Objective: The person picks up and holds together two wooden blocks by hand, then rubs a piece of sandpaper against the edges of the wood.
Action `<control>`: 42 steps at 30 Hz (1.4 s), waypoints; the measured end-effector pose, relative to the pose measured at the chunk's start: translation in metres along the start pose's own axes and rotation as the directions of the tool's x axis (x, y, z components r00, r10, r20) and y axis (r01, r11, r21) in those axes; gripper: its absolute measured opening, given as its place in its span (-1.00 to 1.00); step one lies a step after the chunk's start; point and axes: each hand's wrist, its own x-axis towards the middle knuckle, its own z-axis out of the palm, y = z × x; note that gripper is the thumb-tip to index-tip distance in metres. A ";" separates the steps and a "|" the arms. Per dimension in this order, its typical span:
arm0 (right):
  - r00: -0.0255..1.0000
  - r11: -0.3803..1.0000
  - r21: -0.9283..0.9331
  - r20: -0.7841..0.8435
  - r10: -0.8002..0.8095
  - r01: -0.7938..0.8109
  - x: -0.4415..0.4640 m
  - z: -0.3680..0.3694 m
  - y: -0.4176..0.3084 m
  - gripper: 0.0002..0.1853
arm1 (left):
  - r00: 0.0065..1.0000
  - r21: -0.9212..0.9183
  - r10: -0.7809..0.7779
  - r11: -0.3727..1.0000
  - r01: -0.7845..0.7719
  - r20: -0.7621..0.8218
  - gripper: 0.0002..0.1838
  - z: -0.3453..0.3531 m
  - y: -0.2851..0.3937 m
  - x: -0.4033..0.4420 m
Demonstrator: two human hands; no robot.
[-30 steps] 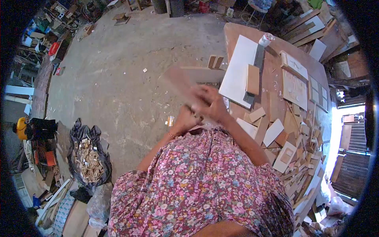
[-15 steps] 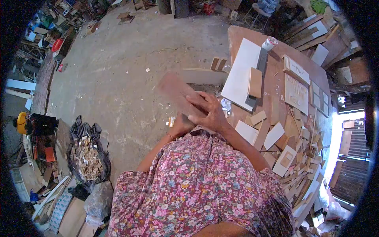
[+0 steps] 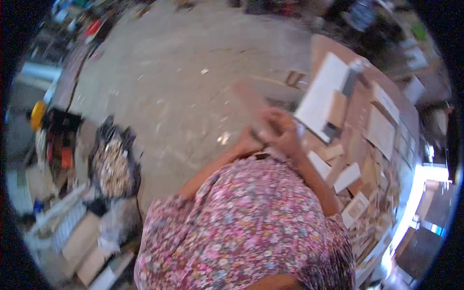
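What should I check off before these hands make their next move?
1. Flat piece in the right hand: ok; its far end sticks out over the floor.
2. Left hand gripping the piece too: cannot tell; it is close beside the right hand, but blurred.
3. Sharp view of the fingers: not ok; motion blur smears both hands.
4. Near part of the table free for setting down: not ok; wood offcuts are heaped there.
5. Floor free of scraps: not ok; pale bits lie beyond the left hand.
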 end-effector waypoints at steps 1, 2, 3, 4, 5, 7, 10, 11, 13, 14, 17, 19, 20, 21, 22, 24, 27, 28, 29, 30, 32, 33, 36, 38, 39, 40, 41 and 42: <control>0.999 0.986 -0.167 -0.031 -0.008 0.003 0.003 0.001 0.003 -0.42 | 0.999 0.300 0.000 0.954 -0.010 0.033 -0.33 0.006 0.066 -0.004; 0.994 0.928 -0.372 -0.105 -0.034 -0.008 0.009 -0.013 0.005 -0.45 | 0.992 0.558 0.003 0.826 -0.072 0.124 -0.34 0.016 0.103 0.005; 0.992 0.918 -0.396 -0.121 -0.035 -0.016 0.016 -0.023 0.011 -0.45 | 0.980 0.591 0.089 0.787 -0.177 0.175 -0.36 0.018 0.097 0.007; 0.981 0.947 -0.306 -0.190 0.039 -0.097 0.024 -0.027 0.022 -0.45 | 0.976 0.582 0.096 0.789 -0.194 0.195 -0.36 0.022 0.091 0.009; 0.961 0.965 -0.199 -0.248 0.121 -0.172 0.026 -0.027 0.025 -0.45 | 0.980 0.518 0.117 0.835 -0.184 0.160 -0.36 0.024 0.091 0.007; 0.972 0.951 -0.269 -0.215 0.097 -0.154 0.020 -0.024 0.021 -0.47 | 0.990 0.481 0.087 0.867 -0.131 0.114 -0.33 0.020 0.094 0.001; 0.992 0.921 -0.388 -0.121 -0.030 -0.019 0.003 -0.002 -0.013 -0.46 | 0.998 0.137 -0.063 0.989 0.059 0.030 -0.29 0.017 0.105 0.004; 0.986 0.893 -0.440 -0.076 -0.147 0.099 0.002 0.000 -0.021 -0.43 | 0.975 -0.028 0.214 0.976 -0.216 -0.063 -0.32 0.018 0.094 -0.005; 0.991 0.914 -0.405 -0.108 -0.073 0.023 0.004 -0.005 -0.014 -0.43 | 0.986 0.306 0.158 0.937 -0.168 0.056 -0.34 0.009 0.075 0.007; 0.991 0.928 -0.372 -0.134 -0.022 -0.030 0.014 -0.012 -0.006 -0.43 | 0.985 0.611 0.090 0.775 -0.162 0.146 -0.36 0.007 0.069 0.017; 0.986 0.903 -0.412 -0.157 0.062 -0.123 0.033 -0.026 0.020 -0.41 | 0.955 0.540 0.263 0.788 -0.295 0.137 -0.40 0.020 0.074 0.011; 0.978 0.853 -0.498 -0.202 0.058 -0.153 0.030 -0.022 0.020 -0.39 | 0.943 0.589 0.303 0.740 -0.324 0.138 -0.40 0.019 0.076 0.015; 0.977 0.853 -0.499 -0.206 0.058 -0.156 0.025 -0.017 0.014 -0.39 | 0.969 0.569 0.200 0.784 -0.248 0.145 -0.40 0.016 0.064 0.018; 0.993 0.883 -0.467 -0.115 0.004 -0.057 0.018 -0.012 0.007 -0.40 | 0.984 0.548 0.088 0.821 -0.158 0.152 -0.39 0.016 0.060 0.015; 0.998 0.904 -0.425 -0.028 -0.059 0.041 0.011 -0.006 -0.001 -0.40 | 0.985 0.547 0.083 0.823 -0.155 0.154 -0.39 0.016 0.056 0.009; 0.996 0.872 -0.485 -0.022 -0.084 0.063 0.008 -0.006 -0.014 -0.39 | 0.952 0.291 0.284 0.907 -0.305 0.113 -0.43 0.018 0.059 0.003; 0.998 0.911 -0.410 -0.056 0.032 -0.052 0.014 -0.016 -0.012 -0.40 | 0.957 0.401 0.246 0.869 -0.289 0.155 -0.44 0.019 0.057 0.010; 0.998 0.909 -0.414 -0.060 0.033 -0.055 0.021 -0.022 -0.001 -0.40 | 0.957 0.453 0.233 0.844 -0.288 0.175 -0.44 0.021 0.057 0.014; 0.994 0.937 -0.334 -0.080 0.078 -0.101 0.030 -0.027 0.008 -0.41 | 0.956 0.574 0.189 0.767 -0.286 0.223 -0.41 0.022 0.073 0.009; 0.988 0.958 -0.249 -0.098 0.122 -0.142 0.034 -0.028 0.014 -0.41 | 0.956 0.575 0.187 0.767 -0.285 0.224 -0.41 0.023 0.071 0.007; 0.990 0.927 -0.352 -0.095 0.106 -0.133 0.031 -0.025 0.019 -0.43 | 0.961 0.597 0.165 0.756 -0.267 0.222 -0.41 0.024 0.070 0.008; 0.994 0.915 -0.395 -0.100 0.041 -0.077 0.026 -0.019 0.021 -0.43 | 0.972 0.518 0.151 0.826 -0.223 0.178 -0.40 0.024 0.071 0.006; 1.000 0.944 -0.330 -0.011 -0.014 0.009 0.016 -0.008 -0.017 -0.44 | 0.935 0.321 0.320 0.879 -0.353 0.152 -0.43 0.022 0.059 0.000; 1.000 0.926 -0.378 -0.013 -0.009 0.003 0.011 -0.007 -0.019 -0.43 | 0.876 0.462 0.434 0.746 -0.479 0.208 -0.43 0.023 0.067 0.006; 0.999 0.909 -0.416 -0.049 -0.021 -0.001 0.014 -0.009 -0.012 -0.43 | 0.956 0.560 0.140 0.785 -0.265 0.256 -0.41 0.021 0.084 0.007; 0.998 0.907 -0.421 -0.055 -0.029 0.004 0.024 -0.016 -0.003 -0.43 | 0.950 0.662 -0.158 0.747 -0.062 0.268 -0.39 0.020 0.094 0.012; 0.995 0.937 -0.343 -0.099 0.028 -0.061 0.029 -0.022 0.007 -0.43 | 0.983 0.581 0.022 0.804 -0.127 0.185 -0.38 0.023 0.079 0.008; 0.987 0.958 -0.258 -0.138 0.088 -0.121 0.033 -0.026 0.018 -0.44 | 0.983 0.581 0.018 0.805 -0.124 0.185 -0.38 0.024 0.076 0.006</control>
